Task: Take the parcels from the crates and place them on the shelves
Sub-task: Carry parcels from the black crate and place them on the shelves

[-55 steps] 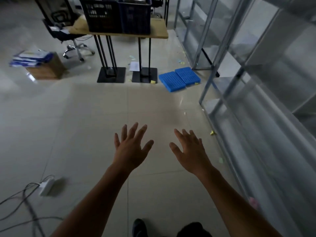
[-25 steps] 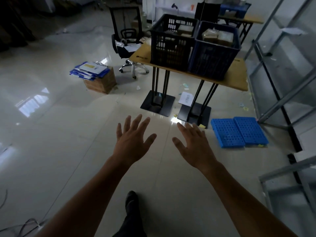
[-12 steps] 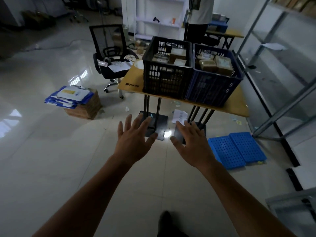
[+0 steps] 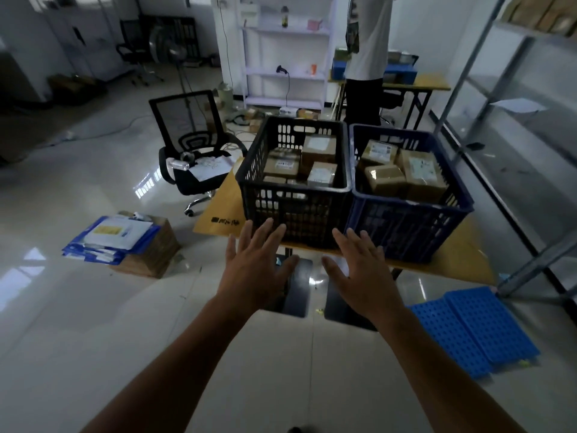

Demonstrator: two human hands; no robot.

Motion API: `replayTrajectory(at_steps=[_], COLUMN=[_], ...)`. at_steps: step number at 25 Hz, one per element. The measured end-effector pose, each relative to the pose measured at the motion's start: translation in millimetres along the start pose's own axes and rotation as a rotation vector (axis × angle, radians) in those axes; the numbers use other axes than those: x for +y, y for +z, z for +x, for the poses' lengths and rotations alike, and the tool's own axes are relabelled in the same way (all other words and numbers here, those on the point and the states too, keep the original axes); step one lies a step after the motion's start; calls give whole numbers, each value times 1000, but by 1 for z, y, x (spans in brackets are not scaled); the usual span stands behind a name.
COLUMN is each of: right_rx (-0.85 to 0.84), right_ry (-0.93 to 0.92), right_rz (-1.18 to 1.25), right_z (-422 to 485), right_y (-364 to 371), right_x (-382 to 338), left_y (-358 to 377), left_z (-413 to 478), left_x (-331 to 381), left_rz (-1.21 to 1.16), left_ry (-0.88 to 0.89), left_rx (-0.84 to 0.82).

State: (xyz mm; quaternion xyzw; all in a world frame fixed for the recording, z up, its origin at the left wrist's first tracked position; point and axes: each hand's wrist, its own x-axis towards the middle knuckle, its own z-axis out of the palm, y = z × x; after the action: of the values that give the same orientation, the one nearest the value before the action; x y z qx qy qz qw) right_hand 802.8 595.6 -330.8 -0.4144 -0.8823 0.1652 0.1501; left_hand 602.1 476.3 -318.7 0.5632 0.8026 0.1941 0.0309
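Observation:
A black crate (image 4: 293,210) and a blue crate (image 4: 406,226) stand side by side on a wooden table (image 4: 224,210). Both hold several brown cardboard parcels, such as a labelled parcel (image 4: 318,148) in the black one and a larger parcel (image 4: 421,173) in the blue one. My left hand (image 4: 256,270) and my right hand (image 4: 362,273) are stretched forward with fingers spread, empty, just short of the crates' near walls. Grey metal shelves (image 4: 512,98) run along the right.
A black office chair (image 4: 193,151) stands left of the table. A cardboard box topped with blue envelopes (image 4: 125,242) sits on the floor at left. Two blue plastic panels (image 4: 474,329) lie on the floor at right. A person (image 4: 365,57) stands behind the crates.
The view has swung from the shelves toward the table and come closer. The crates now fill the middle of the view. Both hands stay outstretched, open and empty.

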Motion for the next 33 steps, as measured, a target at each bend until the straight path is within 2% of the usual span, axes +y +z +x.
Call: replayTrajectory(at_steps=[7, 14, 23, 29, 33], right_rx=[-41, -18, -57, -45, -58], right_ry=[50, 113, 318, 374, 375], right_rz=[-30, -81, -194, -129, -127], right_z=[114, 219, 332, 348, 348], right_y=[-2, 13, 44, 56, 61], right_x=[33, 49, 77, 96, 100], left_y=[14, 46, 110, 163, 182], left_z=[123, 257, 420, 464, 463], left_x=[-14, -50, -67, -51, -52], left_rz=[-50, -127, -241, -583, -727], left_ry=[-9, 71, 1, -144, -301], left_rx=[-28, -50, -411, -562, -655])
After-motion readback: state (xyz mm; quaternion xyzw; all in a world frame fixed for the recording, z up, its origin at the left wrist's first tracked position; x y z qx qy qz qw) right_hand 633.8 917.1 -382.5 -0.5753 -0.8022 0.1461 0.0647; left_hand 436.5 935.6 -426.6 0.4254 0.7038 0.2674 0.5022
